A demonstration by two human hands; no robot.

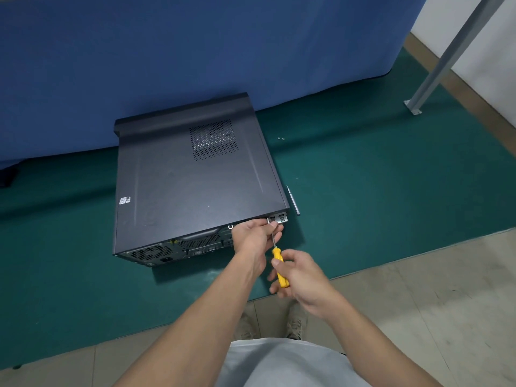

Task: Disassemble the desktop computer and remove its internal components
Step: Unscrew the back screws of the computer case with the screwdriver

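A dark grey desktop computer case [192,185] lies on its side on a green mat, its rear panel with ports and fan grille facing me. My right hand [300,277] grips the yellow handle of a screwdriver [280,270]. Its metal shaft runs up to the rear right corner of the case. There my left hand [255,236] pinches the shaft near its tip, against the silver bracket [279,218] at the case's edge. The tip itself is hidden by my fingers.
A grey pen-like tool [293,201] lies on the green mat [377,191] beside the case's right side. Two small screws [281,138] sit farther back on the mat. A blue cloth [195,51] hangs behind, and a metal post [435,68] stands at right.
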